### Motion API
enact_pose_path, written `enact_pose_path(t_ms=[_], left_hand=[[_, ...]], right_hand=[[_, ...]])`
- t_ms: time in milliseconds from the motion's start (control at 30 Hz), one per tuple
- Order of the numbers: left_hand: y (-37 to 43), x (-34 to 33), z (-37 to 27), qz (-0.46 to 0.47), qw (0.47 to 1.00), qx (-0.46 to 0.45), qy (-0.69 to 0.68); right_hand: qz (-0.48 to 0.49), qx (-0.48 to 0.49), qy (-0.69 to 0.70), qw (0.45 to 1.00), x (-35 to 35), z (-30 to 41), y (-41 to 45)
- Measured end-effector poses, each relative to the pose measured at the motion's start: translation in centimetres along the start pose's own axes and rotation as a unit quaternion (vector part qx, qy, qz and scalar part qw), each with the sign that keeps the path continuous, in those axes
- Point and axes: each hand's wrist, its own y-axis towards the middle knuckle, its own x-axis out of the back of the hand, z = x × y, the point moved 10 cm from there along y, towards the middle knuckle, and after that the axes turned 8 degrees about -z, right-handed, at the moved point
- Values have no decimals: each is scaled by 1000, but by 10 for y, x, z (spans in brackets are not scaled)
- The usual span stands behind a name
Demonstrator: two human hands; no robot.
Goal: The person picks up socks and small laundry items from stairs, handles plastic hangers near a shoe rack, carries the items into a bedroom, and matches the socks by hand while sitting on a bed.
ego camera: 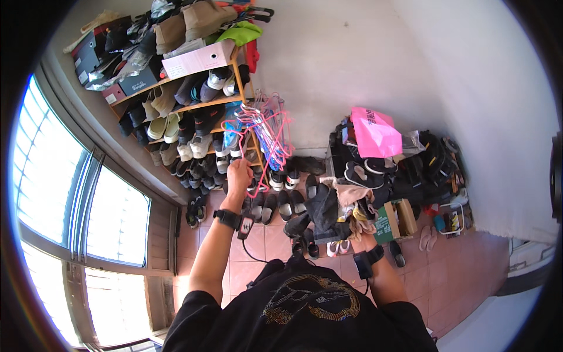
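My left hand (240, 176) is closed around a pink clothes hanger (242, 145), whose frame reaches towards a cluster of pink, blue and white hangers (273, 136) at the end of the shoe rack. My right hand (363, 240) is at the lower edge of a bundle of clothes (327, 213) in dark grey, beige and other colours. The bundle hides most of its fingers, but it bears the cloth. Black devices are strapped to both wrists.
A wooden shoe rack (215, 104) full of shoes and boxes stands at the left beside windows (118, 211). Shoes line the tiled floor (248, 246). To the right are a pink plastic bag (376, 132) on a dark pile, a green cardboard box (387, 224) and slippers (427, 238).
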Motion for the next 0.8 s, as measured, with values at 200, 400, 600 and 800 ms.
enact_pose_path(t_ms=[200,400,600,800], left_hand=[[88,-16,29,1,981,141,-131],[146,-53,62,97,910,274,-297],[177,-86,78,121,919,283,-245],[183,-115,114,122,900,318,-272]], right_hand=[[-7,-45,-54,997,-4,-18,-2],[-16,-123,-136,983,14,-17,-30],[-22,-201,-204,958,20,16,-67],[-33,-239,-235,942,10,54,-69]])
